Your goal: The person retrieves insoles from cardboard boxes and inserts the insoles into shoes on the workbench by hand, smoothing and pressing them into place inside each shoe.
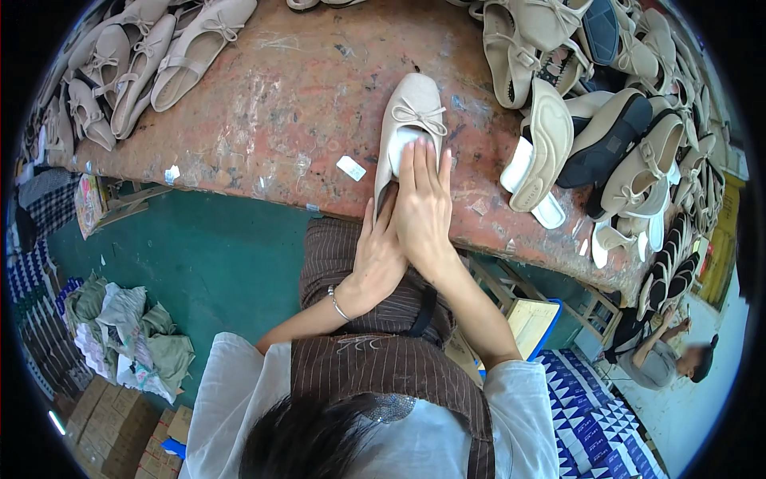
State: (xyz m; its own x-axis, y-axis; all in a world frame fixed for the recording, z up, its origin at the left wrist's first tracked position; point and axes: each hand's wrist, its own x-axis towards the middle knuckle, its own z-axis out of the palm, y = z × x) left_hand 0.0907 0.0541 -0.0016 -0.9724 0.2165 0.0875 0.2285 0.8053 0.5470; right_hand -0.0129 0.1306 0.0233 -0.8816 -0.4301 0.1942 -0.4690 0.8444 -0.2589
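shoe [412, 104] lies ahead, left hand [377, 259] gripping its heel, right hand [424, 209] straight-fingered over its opening

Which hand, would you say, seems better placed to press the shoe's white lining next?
Likely the right hand: its fingers reach the white lining, while the left hand sits nearer the heel.

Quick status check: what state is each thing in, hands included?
Shoe: upright on table, toe pointing away
Right hand: flat, partly inside shoe
Left hand: at shoe's rear, partly covered by right hand; grip unclear
White piece: inside shoe, partly covered
Beige insole: loose, outside any shoe
Black-soled shoe: tipped, sole showing
White slip: flat on table
Cloth heap: crumpled
Blue boxes: stacked
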